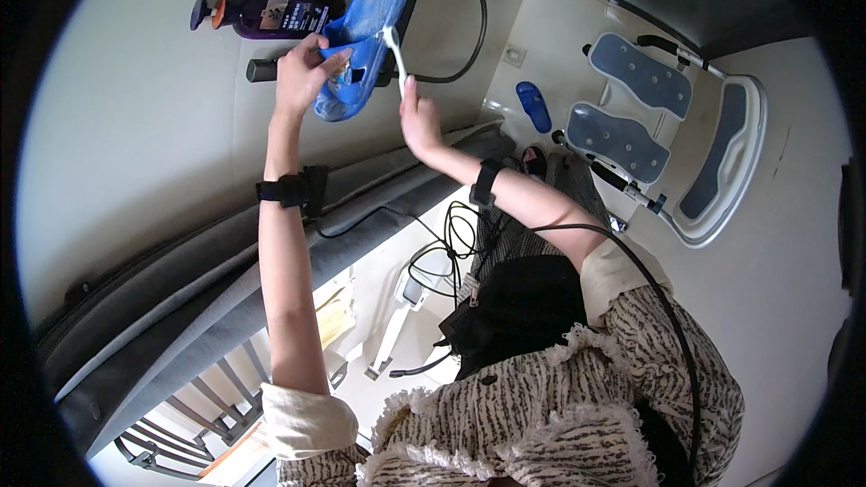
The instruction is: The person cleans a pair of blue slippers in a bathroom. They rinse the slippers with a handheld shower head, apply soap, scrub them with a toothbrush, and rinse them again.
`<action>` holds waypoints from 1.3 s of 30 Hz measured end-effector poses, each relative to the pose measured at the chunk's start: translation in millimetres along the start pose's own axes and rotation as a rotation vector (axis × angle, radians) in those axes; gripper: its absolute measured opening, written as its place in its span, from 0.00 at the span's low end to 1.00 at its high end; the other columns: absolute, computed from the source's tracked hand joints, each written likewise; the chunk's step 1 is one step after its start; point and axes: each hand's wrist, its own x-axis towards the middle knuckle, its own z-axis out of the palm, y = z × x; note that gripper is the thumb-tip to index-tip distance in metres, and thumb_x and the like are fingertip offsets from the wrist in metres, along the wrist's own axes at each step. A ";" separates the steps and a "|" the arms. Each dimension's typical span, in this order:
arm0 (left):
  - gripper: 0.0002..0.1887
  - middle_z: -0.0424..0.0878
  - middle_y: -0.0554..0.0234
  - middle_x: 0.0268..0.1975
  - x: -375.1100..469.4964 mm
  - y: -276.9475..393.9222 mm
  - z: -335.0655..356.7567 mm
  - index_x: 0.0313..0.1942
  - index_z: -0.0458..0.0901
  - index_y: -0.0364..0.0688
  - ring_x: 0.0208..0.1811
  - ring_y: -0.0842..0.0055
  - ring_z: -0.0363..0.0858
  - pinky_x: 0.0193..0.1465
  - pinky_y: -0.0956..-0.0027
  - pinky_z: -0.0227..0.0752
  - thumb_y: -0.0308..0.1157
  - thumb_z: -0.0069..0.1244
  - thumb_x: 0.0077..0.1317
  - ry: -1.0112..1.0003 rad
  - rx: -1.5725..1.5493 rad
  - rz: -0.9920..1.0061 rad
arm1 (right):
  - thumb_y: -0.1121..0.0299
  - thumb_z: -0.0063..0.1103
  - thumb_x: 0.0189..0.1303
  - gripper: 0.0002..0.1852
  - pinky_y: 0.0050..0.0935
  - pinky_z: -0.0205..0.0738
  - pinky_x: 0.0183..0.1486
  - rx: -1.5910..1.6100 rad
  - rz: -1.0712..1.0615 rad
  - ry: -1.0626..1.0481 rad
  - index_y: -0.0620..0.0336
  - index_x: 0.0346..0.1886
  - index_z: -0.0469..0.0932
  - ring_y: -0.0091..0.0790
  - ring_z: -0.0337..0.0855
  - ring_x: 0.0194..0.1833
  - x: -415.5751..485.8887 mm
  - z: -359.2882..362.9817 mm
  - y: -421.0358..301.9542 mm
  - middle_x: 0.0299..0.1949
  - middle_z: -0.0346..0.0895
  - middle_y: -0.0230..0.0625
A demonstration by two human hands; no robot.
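Observation:
My left hand (302, 74) pinches the strap of a blue plastic slipper (374, 3), holding it up at the top centre of the head view. Whitish foam or residue covers parts of its footbed. From the right, my right hand (421, 115) grips the handle of a white brush (398, 54), which looks like a toothbrush. Its head touches the slipper's inner side near the strap. Behind the slipper, a dark purple pump bottle (270, 12) with an orange collar appears beside a dark shelf.
A shower chair (626, 142) with grey-blue pads stands right of a second blue slipper (534, 107) on the floor. A dark hose (482, 27) loops near the shelf. Below my forearms hangs a grey curtain (223, 264); a thin black cable (450, 243) lies coiled across my front.

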 end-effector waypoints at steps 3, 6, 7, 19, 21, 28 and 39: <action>0.12 0.77 0.66 0.20 -0.6 1.6 -0.5 0.27 0.69 0.38 0.24 0.89 0.74 0.28 0.82 0.66 0.33 0.56 0.55 -0.038 -0.053 -0.015 | 0.41 0.25 0.62 0.39 0.42 0.58 0.21 -0.028 0.092 -0.163 0.69 0.12 0.67 0.43 0.69 0.14 -18.8 4.7 9.2 0.08 0.63 0.46; 0.13 0.77 0.66 0.20 -3.7 6.2 -0.6 0.27 0.69 0.37 0.25 0.89 0.74 0.28 0.82 0.66 0.33 0.56 0.54 -0.022 -0.035 -0.015 | 0.41 0.25 0.62 0.39 0.40 0.56 0.19 0.112 0.119 0.046 0.68 0.11 0.65 0.40 0.66 0.13 8.2 0.8 0.9 0.07 0.61 0.43; 0.13 0.77 0.66 0.20 -4.8 7.5 -0.8 0.27 0.69 0.37 0.25 0.89 0.74 0.29 0.82 0.66 0.33 0.56 0.54 -0.028 -0.048 -0.042 | 0.40 0.25 0.62 0.39 0.38 0.55 0.18 0.164 -0.014 0.075 0.68 0.10 0.63 0.37 0.64 0.12 22.6 0.5 -4.1 0.07 0.60 0.41; 0.14 0.77 0.67 0.20 -4.2 8.1 -3.0 0.27 0.70 0.38 0.23 0.90 0.73 0.28 0.83 0.65 0.36 0.57 0.54 -0.036 -0.046 -0.024 | 0.42 0.26 0.63 0.38 0.43 0.59 0.23 0.059 0.042 -0.142 0.70 0.13 0.67 0.49 0.71 0.18 -30.0 9.8 10.6 0.10 0.64 0.49; 0.14 0.78 0.67 0.20 -3.6 6.0 -2.6 0.27 0.70 0.38 0.23 0.90 0.73 0.27 0.83 0.64 0.36 0.57 0.54 -0.016 -0.023 -0.027 | 0.39 0.26 0.61 0.37 0.35 0.57 0.21 0.036 0.164 -0.113 0.62 0.10 0.64 0.34 0.66 0.16 -15.1 0.8 8.3 0.09 0.62 0.36; 0.16 0.79 0.64 0.19 -1.0 0.7 -0.4 0.26 0.71 0.38 0.21 0.88 0.72 0.26 0.82 0.62 0.40 0.58 0.50 0.013 -0.018 0.016 | 0.41 0.28 0.62 0.36 0.35 0.56 0.19 -0.163 -0.254 -0.173 0.63 0.10 0.65 0.34 0.65 0.13 31.2 -22.7 18.2 0.07 0.61 0.37; 0.16 0.77 0.67 0.17 0.5 -1.8 -0.2 0.26 0.71 0.39 0.19 0.90 0.70 0.24 0.84 0.60 0.41 0.58 0.51 0.024 -0.045 0.054 | 0.36 0.27 0.58 0.41 0.43 0.67 0.29 -0.431 -0.370 0.019 0.67 0.12 0.74 0.52 0.75 0.22 107.0 -62.3 -16.0 0.12 0.69 0.52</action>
